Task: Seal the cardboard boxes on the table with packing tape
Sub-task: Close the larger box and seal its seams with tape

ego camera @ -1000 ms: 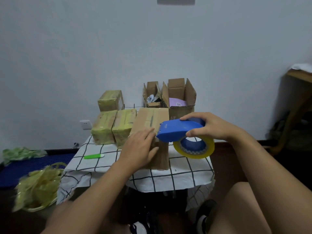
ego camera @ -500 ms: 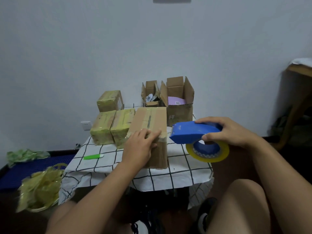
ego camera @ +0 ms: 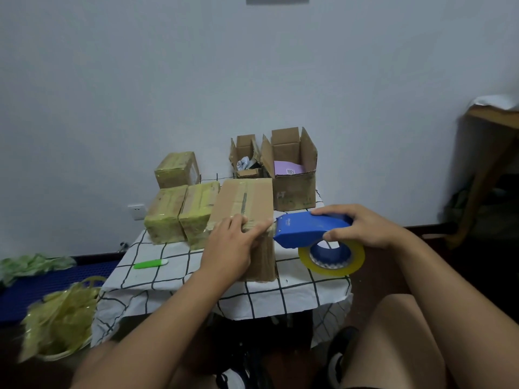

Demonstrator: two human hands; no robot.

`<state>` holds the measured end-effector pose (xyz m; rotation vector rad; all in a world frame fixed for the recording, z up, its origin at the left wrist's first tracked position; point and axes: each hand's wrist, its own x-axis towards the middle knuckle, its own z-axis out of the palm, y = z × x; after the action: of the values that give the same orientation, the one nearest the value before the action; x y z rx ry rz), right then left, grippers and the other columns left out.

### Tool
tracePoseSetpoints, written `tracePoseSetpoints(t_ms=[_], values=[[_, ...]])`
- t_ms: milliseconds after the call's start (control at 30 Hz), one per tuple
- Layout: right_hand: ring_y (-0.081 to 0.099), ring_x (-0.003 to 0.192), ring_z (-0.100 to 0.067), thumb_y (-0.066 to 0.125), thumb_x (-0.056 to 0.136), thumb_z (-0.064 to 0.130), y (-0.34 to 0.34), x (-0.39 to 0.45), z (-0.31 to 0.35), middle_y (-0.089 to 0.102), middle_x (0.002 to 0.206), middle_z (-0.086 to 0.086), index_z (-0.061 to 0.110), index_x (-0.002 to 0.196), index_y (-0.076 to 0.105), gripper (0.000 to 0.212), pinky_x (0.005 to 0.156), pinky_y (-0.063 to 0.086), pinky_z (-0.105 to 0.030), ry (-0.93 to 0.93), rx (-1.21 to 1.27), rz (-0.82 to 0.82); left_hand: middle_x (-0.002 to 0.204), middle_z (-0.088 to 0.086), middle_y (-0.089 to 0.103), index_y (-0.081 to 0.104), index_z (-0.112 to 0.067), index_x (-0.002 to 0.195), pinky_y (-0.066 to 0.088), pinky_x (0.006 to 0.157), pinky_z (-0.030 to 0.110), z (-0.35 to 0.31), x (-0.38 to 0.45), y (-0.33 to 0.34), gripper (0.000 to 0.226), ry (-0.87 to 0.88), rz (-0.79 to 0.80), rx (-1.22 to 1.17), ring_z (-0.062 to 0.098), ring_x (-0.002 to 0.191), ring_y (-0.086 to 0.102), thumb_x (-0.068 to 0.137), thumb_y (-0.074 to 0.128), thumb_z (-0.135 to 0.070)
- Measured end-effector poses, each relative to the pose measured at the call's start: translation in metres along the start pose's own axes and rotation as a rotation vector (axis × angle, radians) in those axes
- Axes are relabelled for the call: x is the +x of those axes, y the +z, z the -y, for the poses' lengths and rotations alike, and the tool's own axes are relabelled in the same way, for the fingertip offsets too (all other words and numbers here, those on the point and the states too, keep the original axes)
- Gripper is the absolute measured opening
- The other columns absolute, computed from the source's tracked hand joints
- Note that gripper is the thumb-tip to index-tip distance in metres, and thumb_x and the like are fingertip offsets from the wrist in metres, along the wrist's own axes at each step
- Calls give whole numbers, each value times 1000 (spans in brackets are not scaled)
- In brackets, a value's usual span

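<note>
A closed brown cardboard box (ego camera: pixel 243 200) lies in the middle of the checked tablecloth (ego camera: pixel 179 276). My left hand (ego camera: pixel 231 245) rests on its near top edge, fingers straight, pressing a strip of tape across the box. My right hand (ego camera: pixel 362 227) grips the blue tape dispenser (ego camera: pixel 304 228) with its yellowish roll (ego camera: pixel 331 258), nose at the box's near right corner. Three boxes wrapped in yellowish tape (ego camera: pixel 182 209) stand to the left. Two open boxes (ego camera: pixel 292 175) stand at the back.
A green cutter (ego camera: pixel 150 264) lies on the cloth near the left front. A basket of crumpled yellowish tape (ego camera: pixel 60 318) sits on the floor at the left. A wooden table (ego camera: pixel 491 127) stands at the far right. My knee (ego camera: pixel 398 332) is below the table's right side.
The dispenser swung right away from the box, then came back to its near right corner. My left hand stayed on the box's top edge and slid slightly right along the tape.
</note>
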<state>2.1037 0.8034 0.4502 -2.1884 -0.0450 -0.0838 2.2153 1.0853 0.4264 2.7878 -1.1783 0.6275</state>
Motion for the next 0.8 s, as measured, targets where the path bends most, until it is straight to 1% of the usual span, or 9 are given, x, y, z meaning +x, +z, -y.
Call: tracePoseSetpoints(t_ms=[100, 200, 300, 400, 467, 533, 567, 700, 800], values=[[60, 93, 3, 76, 87, 24, 3, 1, -2, 58, 118, 10, 39, 124, 63, 42, 77, 49, -12, 5, 19, 7, 134, 4, 43, 18, -52, 149, 38, 91, 33, 0, 1, -2, 56, -12, -1, -16, 22, 120, 42, 102, 42, -33], [61, 93, -3, 77, 87, 21, 3, 2, -1, 57, 118, 8, 41, 122, 64, 42, 78, 49, -13, 14, 18, 25, 130, 3, 44, 17, -52, 149, 38, 86, 32, 2, 3, -5, 55, -1, 31, 2, 22, 115, 44, 103, 40, -35], [63, 93, -12, 78, 75, 35, -3, 3, 4, 57, 118, 6, 48, 116, 67, 44, 78, 52, -19, 28, 20, 38, 125, 2, 44, 16, -53, 148, 34, 78, 32, 0, 7, -8, 55, -2, 52, 21, 22, 112, 45, 103, 41, -34], [64, 97, -18, 77, 72, 37, -9, 7, 10, 57, 119, 5, 49, 112, 68, 43, 83, 54, -24, 30, -1, 65, 124, 4, 44, 18, -53, 148, 36, 79, 33, -2, 9, -11, 53, -9, 65, 19, 22, 111, 45, 103, 41, -34], [64, 95, -17, 81, 78, 31, -11, 11, 18, 59, 116, 5, 47, 111, 68, 39, 80, 54, -23, 19, -23, 86, 123, 4, 44, 18, -53, 148, 37, 79, 33, -2, 8, -11, 54, -13, 69, 21, 23, 111, 45, 103, 42, -34], [65, 93, -15, 79, 84, 21, -14, 16, 26, 60, 112, 6, 41, 113, 67, 37, 76, 53, -20, 12, -56, 98, 123, 4, 44, 17, -52, 148, 36, 78, 33, -2, 7, -11, 56, -10, 78, 25, 23, 110, 45, 103, 43, -32], [65, 94, -15, 77, 85, 19, -16, 18, 30, 61, 112, 6, 39, 113, 67, 36, 77, 52, -20, 10, -85, 102, 123, 4, 44, 16, -52, 149, 36, 78, 33, -3, 8, -11, 57, -10, 81, 28, 23, 110, 45, 103, 43, -32], [63, 98, -15, 77, 85, 26, -24, 30, 50, 61, 113, 7, 36, 116, 67, 34, 86, 51, -25, 3, -218, 151, 122, 4, 44, 13, -52, 149, 35, 76, 32, -5, 9, -12, 61, -2, 80, 51, 22, 109, 45, 101, 45, -30], [61, 97, -10, 75, 86, 30, -28, 34, 64, 59, 110, 13, 35, 119, 66, 34, 82, 46, -21, 9, -322, 188, 119, 3, 45, 15, -53, 148, 37, 76, 33, -4, 8, -12, 62, -8, 77, 40, 22, 107, 46, 100, 47, -30]])
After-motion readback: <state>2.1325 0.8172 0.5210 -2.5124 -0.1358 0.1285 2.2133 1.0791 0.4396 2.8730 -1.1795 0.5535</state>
